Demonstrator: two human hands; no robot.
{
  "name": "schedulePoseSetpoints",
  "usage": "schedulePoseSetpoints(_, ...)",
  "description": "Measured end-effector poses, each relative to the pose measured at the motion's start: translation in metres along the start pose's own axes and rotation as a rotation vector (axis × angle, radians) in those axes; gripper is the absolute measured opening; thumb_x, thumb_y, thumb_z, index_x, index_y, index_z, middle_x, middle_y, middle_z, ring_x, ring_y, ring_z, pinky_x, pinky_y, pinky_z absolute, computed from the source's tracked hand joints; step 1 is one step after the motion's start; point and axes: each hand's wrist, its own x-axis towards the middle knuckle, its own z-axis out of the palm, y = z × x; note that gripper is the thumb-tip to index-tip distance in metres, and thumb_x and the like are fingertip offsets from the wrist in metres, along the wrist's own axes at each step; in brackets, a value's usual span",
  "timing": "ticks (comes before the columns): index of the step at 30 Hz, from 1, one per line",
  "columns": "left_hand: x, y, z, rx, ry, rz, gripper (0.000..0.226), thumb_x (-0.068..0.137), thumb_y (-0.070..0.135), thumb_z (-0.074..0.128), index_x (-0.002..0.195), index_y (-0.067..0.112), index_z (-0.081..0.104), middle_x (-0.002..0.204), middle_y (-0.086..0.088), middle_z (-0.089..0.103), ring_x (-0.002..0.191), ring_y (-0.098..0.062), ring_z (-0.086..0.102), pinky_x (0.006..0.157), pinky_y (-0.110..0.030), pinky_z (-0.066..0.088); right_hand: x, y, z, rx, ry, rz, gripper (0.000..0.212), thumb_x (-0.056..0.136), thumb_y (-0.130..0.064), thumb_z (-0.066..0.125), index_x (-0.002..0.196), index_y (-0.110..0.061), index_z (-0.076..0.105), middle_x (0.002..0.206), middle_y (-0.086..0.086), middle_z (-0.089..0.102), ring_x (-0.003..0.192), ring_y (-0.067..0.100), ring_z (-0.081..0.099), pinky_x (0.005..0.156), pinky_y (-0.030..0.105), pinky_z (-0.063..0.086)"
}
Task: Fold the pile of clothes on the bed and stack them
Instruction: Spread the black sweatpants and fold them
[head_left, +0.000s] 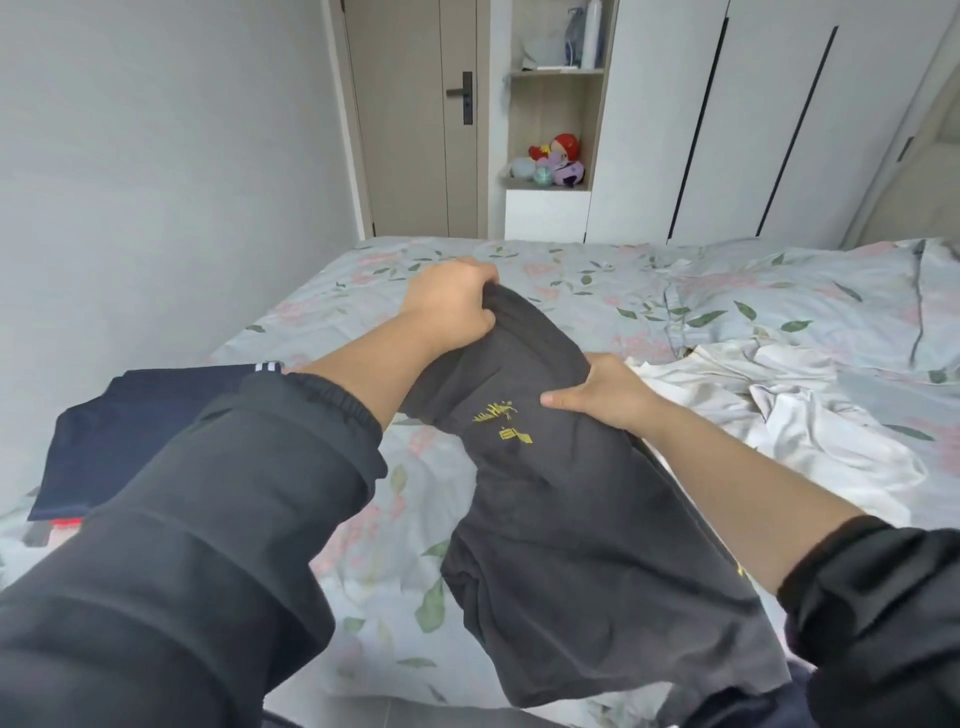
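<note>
The left hand (449, 306), just above the middle of the frame, is clenched round the bunched far end of a dark grey garment (571, 519). The right hand (605, 392), lower and to the right, pinches the same cloth along its right edge, thumb on top beside a small yellow print (501, 423). So both hands hold this one piece, the left at its tip and the right part-way down.

From that tip the garment's long axis runs diagonally down to the lower right of the frame, and its loose hem hangs near the bottom edge, close to the person's body. It seems lifted off the bed (363, 597) rather than lying on it, though the wide lens makes that hard to judge.

A folded navy garment (135, 431) lies at the left of the frame, on the left hand's side. The unfolded white clothes (810, 415) are heaped at the right, past the right hand. Once folded, the grey piece would likely travel leftward to that navy one.
</note>
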Motion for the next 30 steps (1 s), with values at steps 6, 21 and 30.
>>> schedulePoseSetpoints(6,-0.012,-0.003,0.013,-0.208,0.286,-0.096,0.051,0.083,0.010,0.053,0.133,0.018,0.050,0.125,-0.009,0.053,0.105,-0.030,0.055,0.083,-0.036,0.044,-0.031,0.082,0.003,-0.094,0.119,0.324,0.025,0.085,-0.020,0.068,0.108,-0.010,0.066,0.096,0.001,0.067,0.091,0.018,0.064,0.071,0.018,0.047)
schedulePoseSetpoints(21,0.002,0.030,-0.043,-0.826,0.451,-0.336,0.054,0.095,0.011,0.048,0.143,0.026,0.029,0.131,-0.010,0.049,0.108,-0.020,0.047,0.084,-0.024,0.034,-0.037,-0.088,-0.114,-0.530,0.870,-0.119,0.012,0.084,-0.013,0.042,0.077,-0.013,0.052,0.073,0.012,0.056,0.072,0.034,0.050,0.061,0.032,0.037)
schedulePoseSetpoints(30,-0.036,-0.068,-0.033,-0.814,-0.291,-0.558,0.050,0.094,0.014,0.057,0.140,0.026,0.041,0.133,0.001,0.048,0.091,-0.007,0.057,0.065,-0.021,0.047,-0.004,-0.078,-0.093,-0.950,0.118,-0.040,0.015,0.089,-0.019,0.053,0.087,-0.012,0.066,0.090,0.001,0.060,0.100,0.029,0.058,0.073,0.029,0.040)
